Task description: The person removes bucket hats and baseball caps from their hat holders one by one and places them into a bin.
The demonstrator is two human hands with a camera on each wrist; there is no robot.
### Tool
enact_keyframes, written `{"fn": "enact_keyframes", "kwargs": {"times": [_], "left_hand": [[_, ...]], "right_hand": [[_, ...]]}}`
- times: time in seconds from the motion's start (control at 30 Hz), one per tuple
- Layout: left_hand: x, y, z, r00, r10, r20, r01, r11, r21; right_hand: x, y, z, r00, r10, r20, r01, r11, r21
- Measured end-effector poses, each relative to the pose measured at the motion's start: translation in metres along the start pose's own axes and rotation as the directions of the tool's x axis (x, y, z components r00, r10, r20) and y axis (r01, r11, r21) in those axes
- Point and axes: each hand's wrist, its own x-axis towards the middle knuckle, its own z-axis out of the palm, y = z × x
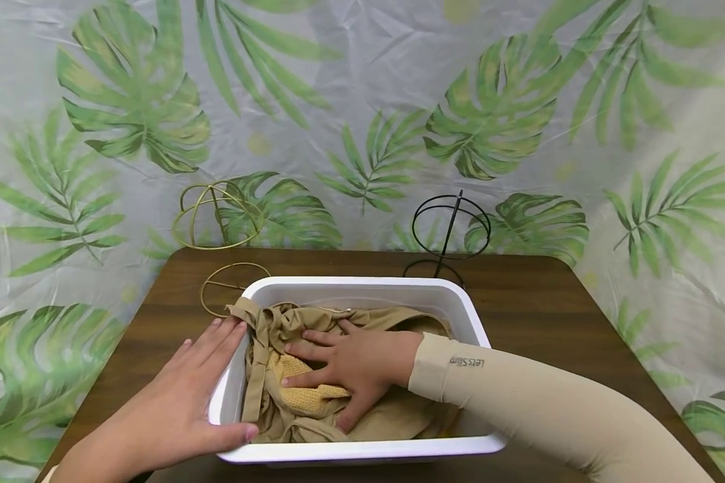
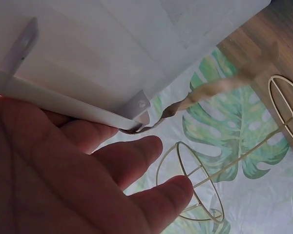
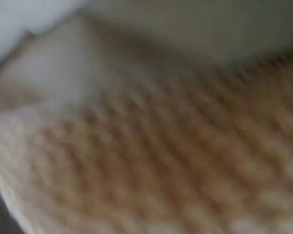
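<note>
A white plastic tub (image 1: 362,449) stands on the table, filled with tan cloth (image 1: 399,320). Among its folds lies a yellow knitted piece (image 1: 305,399). My right hand (image 1: 356,365) rests on the cloth inside, fingers spread. My left hand (image 1: 169,402) lies along the tub's left rim, with its fingers extended outside and its thumb by the near corner. Seen from below in the left wrist view, the left fingers (image 2: 132,161) are by the rim, and a tan cloth strip (image 2: 210,92) hangs past it. Blurred knit (image 3: 161,165) fills most of the right wrist view.
Behind the tub stand a gold wire stand (image 1: 217,215) on the left and a black wire stand (image 1: 451,225) on the right. The brown wooden table (image 1: 538,315) extends to both sides. A leaf-print curtain (image 1: 374,80) covers the back.
</note>
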Motion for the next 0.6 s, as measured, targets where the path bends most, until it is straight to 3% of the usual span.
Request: {"fn": "enact_keyframes", "kwargs": {"times": [0.2, 0.37, 0.5, 0.6], "left_hand": [[0.0, 0.0, -0.002, 1.0, -0.01, 0.013, 0.01, 1.0, -0.006], [0.001, -0.001, -0.002, 1.0, -0.003, 0.005, 0.003, 1.0, -0.01], [0.0, 0.0, -0.001, 1.0, 0.004, -0.006, -0.004, 1.0, -0.012], [-0.001, 0.0, 0.0, 1.0, 0.004, -0.01, -0.004, 1.0, -0.012]], "right_hand": [[-0.023, 0.003, -0.027, 0.995, -0.001, -0.096, 0.002, 1.0, 0.005], [-0.054, 0.009, -0.043, 0.976, 0.08, -0.203, -0.077, 0.997, 0.024], [-0.094, 0.013, -0.052, 0.937, 0.206, -0.283, -0.188, 0.978, 0.09], [-0.126, 0.012, -0.048, 0.89, 0.308, -0.335, -0.269, 0.95, 0.159]]}}
